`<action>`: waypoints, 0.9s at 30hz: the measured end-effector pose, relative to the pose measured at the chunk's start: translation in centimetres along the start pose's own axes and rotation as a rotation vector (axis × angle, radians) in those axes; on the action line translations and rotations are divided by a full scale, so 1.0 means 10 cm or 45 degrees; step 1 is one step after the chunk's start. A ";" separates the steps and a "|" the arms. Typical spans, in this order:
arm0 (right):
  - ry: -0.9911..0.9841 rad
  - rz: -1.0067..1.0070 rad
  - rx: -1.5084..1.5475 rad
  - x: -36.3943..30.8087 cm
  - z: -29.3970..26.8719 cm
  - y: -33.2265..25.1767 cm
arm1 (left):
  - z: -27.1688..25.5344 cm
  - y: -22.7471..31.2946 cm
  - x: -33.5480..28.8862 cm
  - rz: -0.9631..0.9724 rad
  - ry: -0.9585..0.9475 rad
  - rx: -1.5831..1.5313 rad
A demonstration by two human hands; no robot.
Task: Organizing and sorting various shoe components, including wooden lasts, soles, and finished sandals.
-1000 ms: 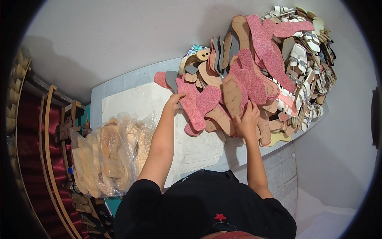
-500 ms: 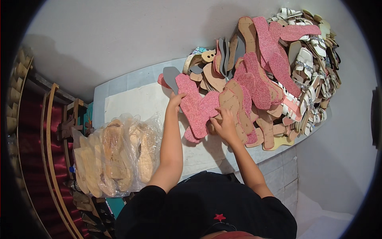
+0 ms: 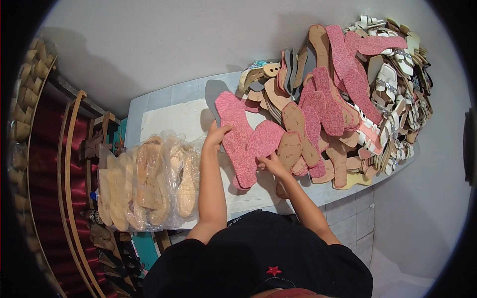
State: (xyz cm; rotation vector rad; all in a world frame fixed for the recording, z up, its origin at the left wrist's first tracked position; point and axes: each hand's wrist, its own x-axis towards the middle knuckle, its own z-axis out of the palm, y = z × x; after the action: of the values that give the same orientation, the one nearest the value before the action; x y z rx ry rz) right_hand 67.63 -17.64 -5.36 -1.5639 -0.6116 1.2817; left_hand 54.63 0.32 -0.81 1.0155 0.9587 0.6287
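My left hand (image 3: 217,134) is closed round the left edge of a few pink speckled shoe insoles (image 3: 232,111). A grey insole (image 3: 214,89) sticks out behind them toward the wall. My right hand (image 3: 271,164) pinches the lower edge of another pink insole (image 3: 265,138), which spreads off to the right of the others like a fan. Just right of those fingers lies a brown insole (image 3: 289,149) with its plain side up. More pink and brown insoles (image 3: 318,107) overlap in a heap beyond it. How many insoles my left hand holds is hidden.
White strappy sandals (image 3: 385,84) are piled at the right end of the table (image 3: 166,97). Plastic bags of wooden-looking shoe forms (image 3: 149,184) stand on the left. A wooden rack (image 3: 74,198) is further left, and a wall (image 3: 189,44) borders the back.
The pink insoles in my hands have come away from the heap and tilted. My right hand has moved down and left onto a pink insole's edge. Brown insoles beside it have shifted.
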 end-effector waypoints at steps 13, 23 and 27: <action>0.451 -0.862 0.211 -0.14 -0.24 -0.62 | 0.22 0.34 -0.30 0.372 -0.266 -0.315; 1.010 -1.110 0.473 -0.53 -0.66 -0.75 | 0.12 0.44 -0.36 0.453 -0.074 -0.463; 0.875 -1.134 0.392 -0.70 -0.91 -0.91 | 0.26 0.45 -0.49 0.383 -0.236 -0.226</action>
State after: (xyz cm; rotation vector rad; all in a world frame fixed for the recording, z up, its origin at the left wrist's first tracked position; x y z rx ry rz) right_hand 75.67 -23.39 5.51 -1.1369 -0.5239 0.1316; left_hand 54.59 -2.82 5.59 1.0468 0.5811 0.8374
